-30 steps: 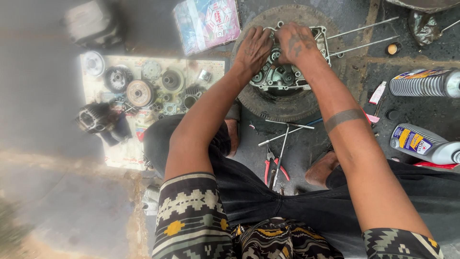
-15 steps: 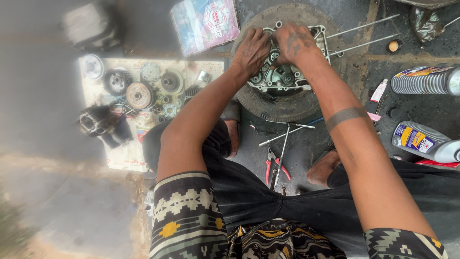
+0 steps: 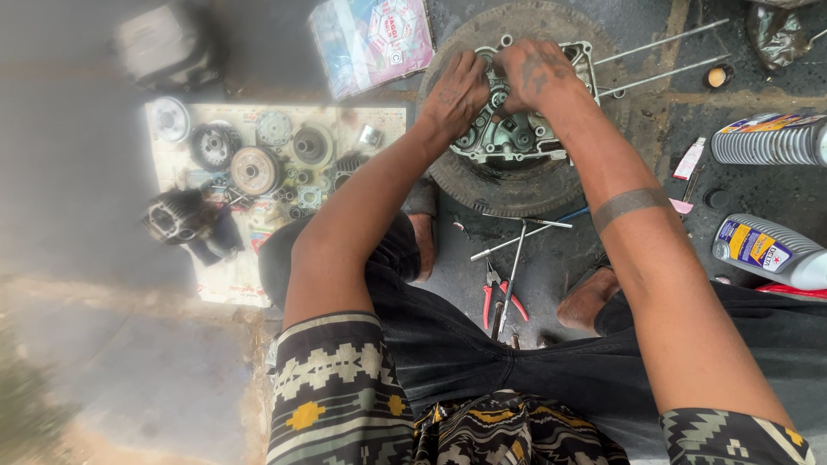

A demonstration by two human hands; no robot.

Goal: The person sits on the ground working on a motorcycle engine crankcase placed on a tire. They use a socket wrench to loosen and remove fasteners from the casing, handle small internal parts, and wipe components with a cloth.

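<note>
Head view, near to far. Pliers (image 3: 502, 297) with red handles and loose metal rods (image 3: 517, 232): on the dark floor between the person's knees. Left hand (image 3: 455, 93) and right hand (image 3: 538, 71): both pressed flat on the engine casing (image 3: 517, 133), which sits on a tyre (image 3: 508, 185); barely shifted since a second ago, so the work holds steady. Gears (image 3: 254, 168) on a sheet at left; oil bottles (image 3: 767, 250) at right.

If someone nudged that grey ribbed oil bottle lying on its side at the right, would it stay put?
Probably not: the ribbed grey bottle is round and lies on its side, so it may roll. Being plastic, it looks light and unlikely to break. The oily-looking floor may make it slippery.
</note>
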